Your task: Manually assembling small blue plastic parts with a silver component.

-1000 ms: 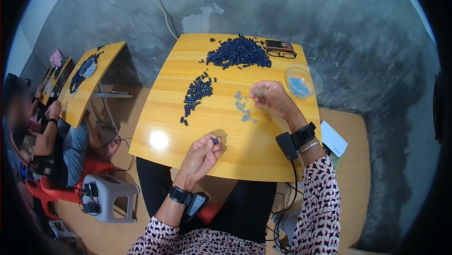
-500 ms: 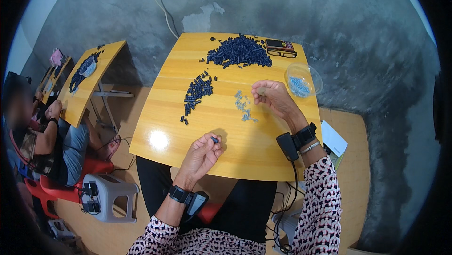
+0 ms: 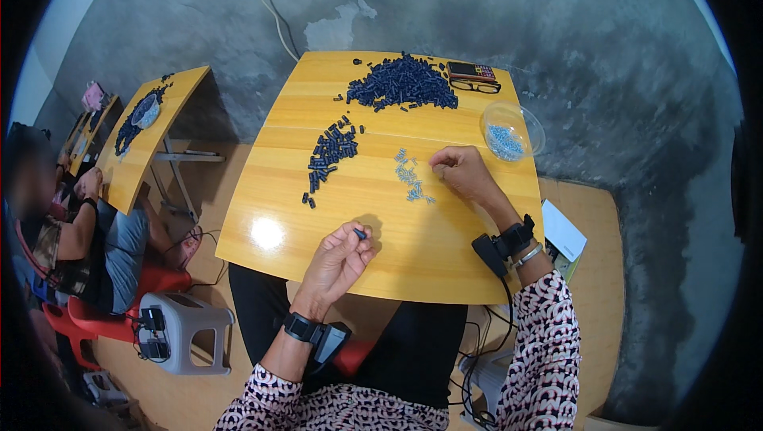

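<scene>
Near the front of the table, my left hand [image 3: 340, 260] pinches a small dark plastic piece [image 3: 360, 234] between thumb and fingers. My right hand [image 3: 463, 172] is farther forward, just right of the loose scatter of small silver screws [image 3: 410, 176]. Its thumb and forefinger are pressed together, and anything between them is too small to make out. Left of the screws lies a loose group of short dark cylindrical pieces [image 3: 330, 157]. A larger heap of similar dark pieces [image 3: 400, 83] covers the table's far part.
A clear round bowl [image 3: 486, 130] of small silver-blue screws stands at the right edge of the yellow table [image 3: 262, 192]. Folded glasses [image 3: 475, 87] lie beside a keypad device [image 3: 470, 71]. To the left, another person sits at a second table [image 3: 181, 113], near a grey stool [image 3: 187, 328].
My right hand has lowered slightly and turned, its fingers now pointing left toward the screws. The left hand keeps the dark piece almost where it was.
</scene>
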Motion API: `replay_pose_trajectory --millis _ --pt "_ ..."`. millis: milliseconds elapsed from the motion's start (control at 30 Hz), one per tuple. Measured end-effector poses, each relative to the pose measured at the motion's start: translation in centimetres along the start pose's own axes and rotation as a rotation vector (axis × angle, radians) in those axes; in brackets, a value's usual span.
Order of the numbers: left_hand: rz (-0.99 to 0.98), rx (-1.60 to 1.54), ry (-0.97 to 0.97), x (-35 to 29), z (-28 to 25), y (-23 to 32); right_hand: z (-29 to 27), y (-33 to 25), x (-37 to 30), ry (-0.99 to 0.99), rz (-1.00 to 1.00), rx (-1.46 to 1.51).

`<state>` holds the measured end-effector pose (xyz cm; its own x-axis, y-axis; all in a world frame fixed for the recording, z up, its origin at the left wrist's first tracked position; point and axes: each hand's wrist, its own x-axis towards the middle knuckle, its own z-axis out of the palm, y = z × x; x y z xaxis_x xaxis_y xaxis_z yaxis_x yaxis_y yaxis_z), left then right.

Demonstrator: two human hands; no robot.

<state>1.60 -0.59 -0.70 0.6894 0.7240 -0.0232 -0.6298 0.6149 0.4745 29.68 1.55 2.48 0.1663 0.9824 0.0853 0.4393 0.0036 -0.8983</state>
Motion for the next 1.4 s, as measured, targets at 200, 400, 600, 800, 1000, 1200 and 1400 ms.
replay_pose_trajectory --millis 200,400,600,800,1000,1200,1400 --pt "-0.001 0.009 0.003 -0.1 0.2 0.1 1.6 -0.4 0.3 -0.045 -0.184 -0.122" --pt "-0.005 0.01 0.01 -0.1 0.4 0.1 2.0 0.3 1.2 -0.061 -0.296 -0.351" --pt "-0.012 0.005 0.017 -0.2 0.5 0.2 2.1 -0.1 1.2 0.007 -0.223 -0.259" --pt "-0.015 -0.002 0.012 -0.1 0.5 0.1 1.6 0.8 1.5 0.001 -0.246 -0.202" --pt "-0.008 0.0 0.022 -0.1 0.5 0.1 1.5 0.3 1.2 -0.035 -0.202 -0.166" --pt "-0.006 0.011 0.033 -0.1 0.6 0.2 1.8 -0.4 0.9 -0.059 -0.273 -0.326" --pt "-0.011 0.011 0.027 -0.2 0.8 0.2 1.9 0.4 1.2 -0.018 -0.324 -0.43"
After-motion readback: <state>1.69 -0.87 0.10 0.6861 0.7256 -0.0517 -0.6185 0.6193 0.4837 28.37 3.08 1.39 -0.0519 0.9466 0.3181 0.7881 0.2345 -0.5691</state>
